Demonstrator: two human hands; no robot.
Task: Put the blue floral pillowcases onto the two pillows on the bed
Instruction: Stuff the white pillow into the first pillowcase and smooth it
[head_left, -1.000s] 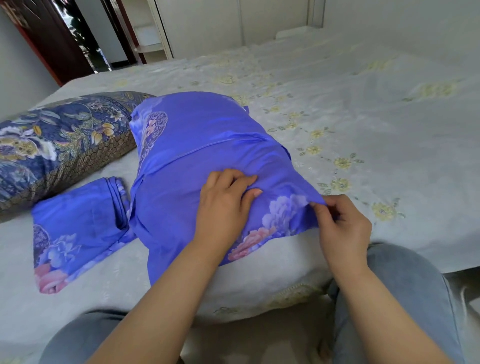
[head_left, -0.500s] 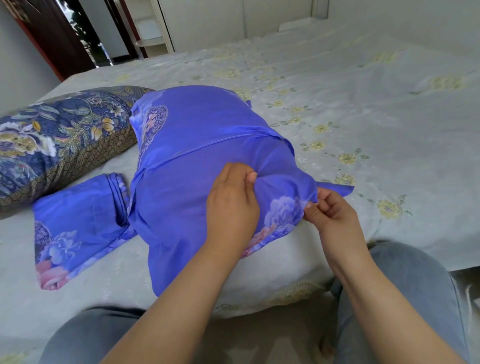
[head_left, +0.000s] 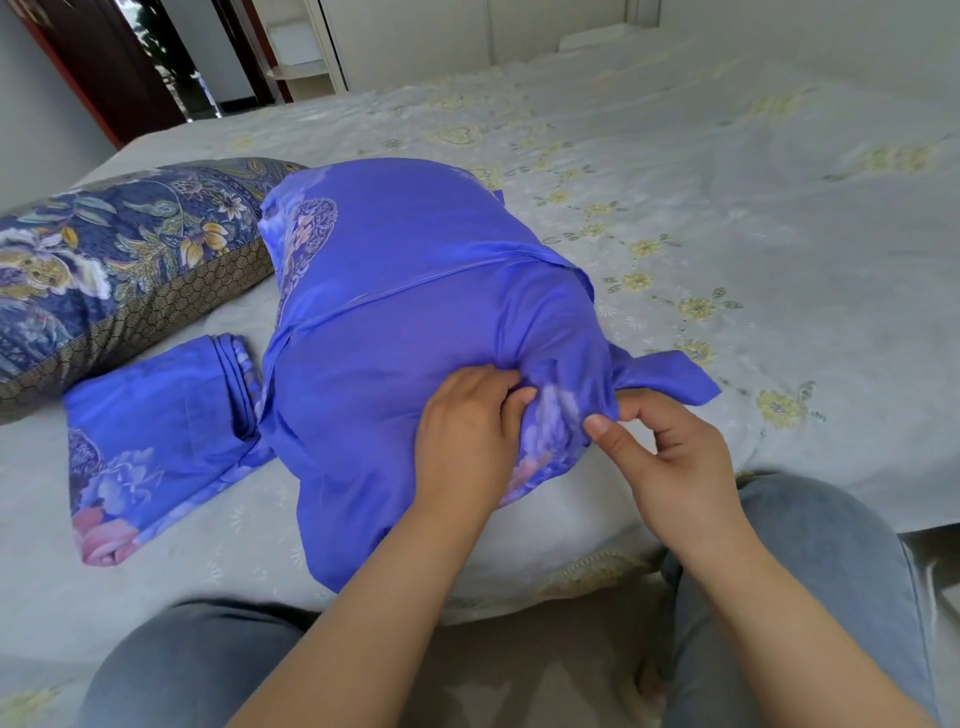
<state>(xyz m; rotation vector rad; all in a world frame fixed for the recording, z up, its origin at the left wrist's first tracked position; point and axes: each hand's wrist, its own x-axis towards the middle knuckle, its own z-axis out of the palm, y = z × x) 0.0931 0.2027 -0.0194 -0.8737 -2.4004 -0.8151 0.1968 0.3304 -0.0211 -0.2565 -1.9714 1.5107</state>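
Now both hands work the near right corner of the cased pillow (head_left: 415, 312), which lies by the bed's (head_left: 779, 208) near edge. Left hand (head_left: 465, 441) — fingers curled, bunching the blue cloth. Right hand (head_left: 670, 457) — thumb and forefinger pinching the same gathered corner. A folded pillowcase (head_left: 156, 431) lies flat just left, touching it; the bare pillow (head_left: 114, 270) sits toward the left edge.
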